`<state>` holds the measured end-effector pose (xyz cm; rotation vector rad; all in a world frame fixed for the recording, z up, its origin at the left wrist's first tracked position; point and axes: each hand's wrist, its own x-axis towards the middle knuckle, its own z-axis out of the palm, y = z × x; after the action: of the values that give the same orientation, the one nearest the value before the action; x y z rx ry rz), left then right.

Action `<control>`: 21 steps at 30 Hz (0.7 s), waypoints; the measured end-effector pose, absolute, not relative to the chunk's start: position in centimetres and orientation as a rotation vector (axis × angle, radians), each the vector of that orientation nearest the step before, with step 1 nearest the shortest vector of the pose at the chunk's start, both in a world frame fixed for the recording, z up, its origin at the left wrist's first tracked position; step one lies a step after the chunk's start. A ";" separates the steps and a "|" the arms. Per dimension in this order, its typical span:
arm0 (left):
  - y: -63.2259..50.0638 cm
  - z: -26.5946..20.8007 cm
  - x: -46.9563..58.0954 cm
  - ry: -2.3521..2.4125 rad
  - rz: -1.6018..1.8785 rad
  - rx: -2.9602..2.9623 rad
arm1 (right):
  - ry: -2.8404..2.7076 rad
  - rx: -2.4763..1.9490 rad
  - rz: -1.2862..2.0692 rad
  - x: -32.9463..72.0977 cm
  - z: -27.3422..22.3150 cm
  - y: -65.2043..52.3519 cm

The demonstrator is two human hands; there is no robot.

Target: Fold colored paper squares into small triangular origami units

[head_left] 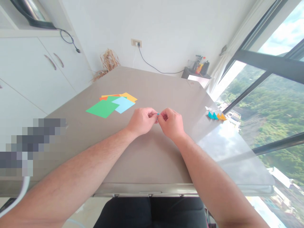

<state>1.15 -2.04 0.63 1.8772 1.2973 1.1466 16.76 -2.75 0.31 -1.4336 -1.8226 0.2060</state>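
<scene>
My left hand [142, 121] and my right hand [171, 123] meet over the middle of the table, fingertips nearly touching. Between them they pinch a small piece of blue paper [158, 114]. Only a sliver of it shows; my fingers hide the rest, so its shape cannot be made out. To the left of my left hand lie loose paper sheets: a green sheet [103, 108], a light blue sheet [123, 104], and orange and yellow sheets [129, 96] partly under them. Several small folded paper boats [216, 116], blue and orange, stand in a row at the table's right side.
The grey-brown table [147, 158] reaches to the white wall. A small cabinet [194, 77] with bottles stands past its far right corner, and dried stalks [109, 60] stand behind the far left. A window [266, 82] runs along the right; a pixelated patch [30, 142] covers the left edge.
</scene>
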 end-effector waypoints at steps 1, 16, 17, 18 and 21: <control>-2.1 0.6 1.2 1.289 1.144 1.867 | -1.821 -1.445 0.164 16.7 0.2 -2.8; -1.8 -0.1 1.8 1.274 1.272 1.715 | -1.737 -1.437 0.368 17.3 0.4 -2.5; -1.8 -0.2 1.8 1.272 1.276 1.717 | -1.744 -1.449 0.364 17.3 0.4 -2.5; -1.7 -0.3 1.7 1.271 1.282 1.722 | -1.752 -1.459 0.363 17.3 0.4 -2.5; -1.7 -0.5 1.7 1.289 1.306 1.757 | -1.779 -1.480 0.368 17.3 0.4 -2.3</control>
<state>1.68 -1.66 -0.46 1.7567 1.2886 1.3060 17.34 -2.33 0.38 -1.4798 -1.7791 0.3680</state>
